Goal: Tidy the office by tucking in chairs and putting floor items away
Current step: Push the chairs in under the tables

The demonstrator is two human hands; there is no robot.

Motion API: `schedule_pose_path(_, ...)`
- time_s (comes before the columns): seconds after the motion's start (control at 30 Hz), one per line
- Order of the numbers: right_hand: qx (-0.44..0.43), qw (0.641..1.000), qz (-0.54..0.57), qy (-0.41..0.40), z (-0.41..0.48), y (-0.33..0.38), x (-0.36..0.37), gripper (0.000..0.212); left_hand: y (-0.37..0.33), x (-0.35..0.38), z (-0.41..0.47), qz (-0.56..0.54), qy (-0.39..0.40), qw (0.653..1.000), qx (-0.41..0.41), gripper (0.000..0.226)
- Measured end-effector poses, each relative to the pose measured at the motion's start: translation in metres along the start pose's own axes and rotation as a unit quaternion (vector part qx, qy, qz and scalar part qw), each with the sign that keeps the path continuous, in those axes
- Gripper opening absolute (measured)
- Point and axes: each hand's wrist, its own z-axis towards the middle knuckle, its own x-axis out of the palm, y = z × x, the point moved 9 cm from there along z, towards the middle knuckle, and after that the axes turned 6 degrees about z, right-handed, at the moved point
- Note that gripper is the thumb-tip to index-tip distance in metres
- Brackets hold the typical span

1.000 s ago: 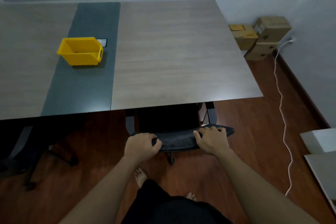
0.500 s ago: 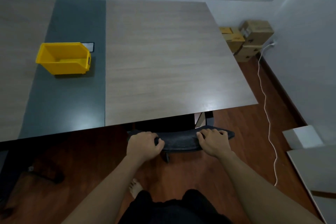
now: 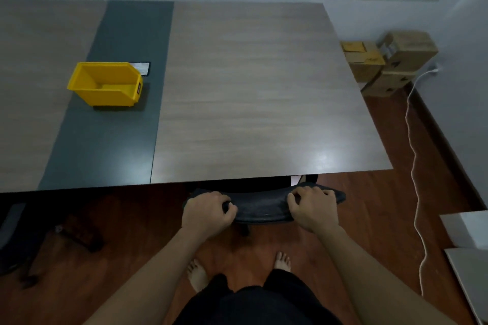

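A black office chair (image 3: pixel 261 207) stands at the near edge of the wooden table (image 3: pixel 253 103), its seat hidden under the tabletop and only the curved top of its backrest showing. My left hand (image 3: pixel 208 212) grips the left end of that backrest. My right hand (image 3: pixel 313 208) grips the right end, fingers curled over the top. My bare feet stand just behind the chair.
A yellow bin (image 3: pixel 105 84) and a phone (image 3: pixel 142 68) sit on the table's dark strip. Cardboard boxes (image 3: pixel 390 63) are stacked in the far right corner. A white cable (image 3: pixel 414 166) trails along the floor by the right wall. Another dark chair (image 3: pixel 23 240) stands at left.
The chair has slid further under the table with both hands still on its backrest. I have stepped closer, and both feet now show.
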Motion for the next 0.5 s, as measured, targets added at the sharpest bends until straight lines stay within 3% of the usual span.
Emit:
schedule_pose_path(0.23, -0.049, 0.999, -0.002, -0.002, 0.001, 0.002, -0.003, 0.045, -0.001, -0.003, -0.003, 0.023, -0.006, 0.999, -0.028, 0.045)
schedule_pose_path(0.5, -0.137, 0.978, 0.044, 0.152, 0.009, 0.015, 0.0, 0.052, -0.003, -0.012, -0.016, -0.053, 0.001, 0.998, -0.031, 0.043)
